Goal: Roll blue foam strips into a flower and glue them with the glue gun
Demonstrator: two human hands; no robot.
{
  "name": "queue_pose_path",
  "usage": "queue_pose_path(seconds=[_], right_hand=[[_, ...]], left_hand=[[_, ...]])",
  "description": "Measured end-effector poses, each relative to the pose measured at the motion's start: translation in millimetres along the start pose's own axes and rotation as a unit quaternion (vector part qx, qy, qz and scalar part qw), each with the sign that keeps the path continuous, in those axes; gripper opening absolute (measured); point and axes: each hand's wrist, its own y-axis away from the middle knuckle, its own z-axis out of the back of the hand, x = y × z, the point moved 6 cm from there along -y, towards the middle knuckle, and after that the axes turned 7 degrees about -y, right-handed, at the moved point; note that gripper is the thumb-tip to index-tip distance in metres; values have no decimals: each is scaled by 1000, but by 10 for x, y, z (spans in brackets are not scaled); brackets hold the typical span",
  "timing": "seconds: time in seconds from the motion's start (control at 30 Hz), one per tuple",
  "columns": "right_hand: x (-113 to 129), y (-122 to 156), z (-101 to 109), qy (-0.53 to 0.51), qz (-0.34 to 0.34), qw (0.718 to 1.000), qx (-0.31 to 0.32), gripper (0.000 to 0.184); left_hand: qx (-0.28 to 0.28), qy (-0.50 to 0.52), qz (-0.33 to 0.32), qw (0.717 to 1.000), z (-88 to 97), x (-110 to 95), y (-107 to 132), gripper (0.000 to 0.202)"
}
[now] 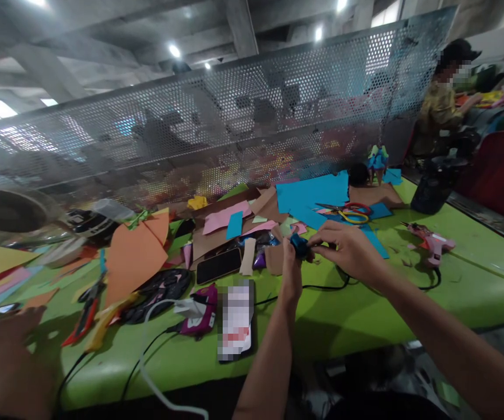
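In the middle of the view, above the green table (322, 350), my left hand (293, 271) is closed on a small dark blue piece (299, 245), too small to name its kind. My right hand (350, 248) pinches at the right side of the same piece with thumb and fingertips. Behind my hands lie red-and-yellow-handled scissors (357, 213) and a large sheet of blue felt-like material (313, 192). A phone with a lit screen (235, 321) rests to the left of my left forearm, and a dark phone (219, 266) lies beyond it.
A pink glue gun (431, 242) with a black cord lies at right. A purple tissue pack (198, 312), orange sheets (133, 256) and red-handled scissors (86, 312) cover the left side. Another person's hand (9, 356) rests at lower left. A perforated metal screen (217, 116) stands behind.
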Motion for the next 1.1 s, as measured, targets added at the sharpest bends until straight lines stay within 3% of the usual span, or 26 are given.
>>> queue_pose_path(seconds=[0.33, 0.47, 0.67, 0.77, 0.97, 1.1], right_hand=[[-30, -8, -39, 90, 11, 995, 34, 11], [-56, -1, -59, 99, 15, 993, 54, 11], [-117, 12, -88, 102, 1, 993, 65, 12], [-163, 16, -53, 37, 4, 999, 31, 12], [-334, 96, 32, -83, -7, 989, -120, 14], [-397, 192, -84, -114, -16, 984, -137, 14]], left_hand=[[65, -44, 4, 997, -56, -11, -3, 58], [75, -68, 18, 995, -61, 14, 1, 64], [74, -53, 20, 996, -113, -15, 0, 56], [66, -39, 40, 996, -86, 21, -29, 59], [10, -15, 79, 997, 18, 97, -72, 64], [-7, 24, 95, 995, 25, 126, -94, 61]])
